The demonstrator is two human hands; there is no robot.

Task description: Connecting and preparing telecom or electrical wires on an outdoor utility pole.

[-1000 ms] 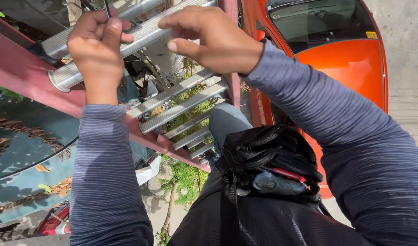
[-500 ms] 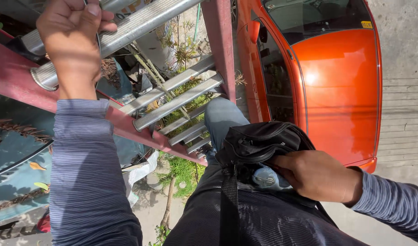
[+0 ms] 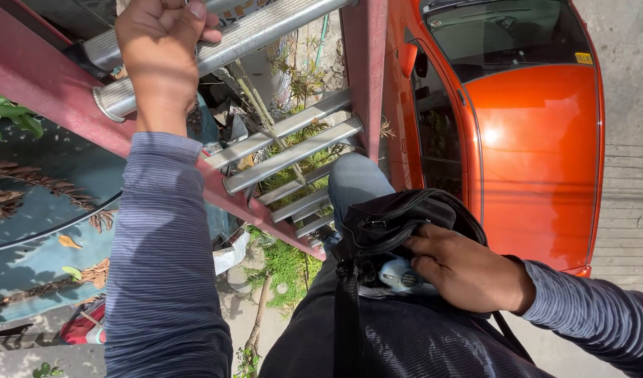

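since the earlier frame our right hand (image 3: 468,269) has left the top rung and come down to the black pouch (image 3: 398,224) at our waist, while our left hand (image 3: 160,52) stays on the ladder.

the top rung (image 3: 265,28) is a ribbed metal bar. its long axis runs on a slant, from the lower left, where its open round end sticks out past the red side rail (image 3: 48,91), up toward the upper right. the lower rungs (image 3: 293,150) lie in the same direction, one under the other.

the rung passes through our left hand: the fingers (image 3: 174,14) go over it from above and curl around it, clenched tight, so the bar shows on both sides of the fist. the round end is just beside the wrist side of the hand.

our right hand lies on the open mouth of the pouch. its fingers (image 3: 423,248) are half bent, not a fist, and they press on the black fabric edge and touch a pale blue round thing (image 3: 398,276) that sits inside. we cannot tell if the fingers really grasp it or only rest on it.

the pouch hangs on a black strap (image 3: 346,315) against our dark clothes. below the ladder we see green weeds (image 3: 286,262), and on the right an orange car (image 3: 531,140) stands near the ladder.
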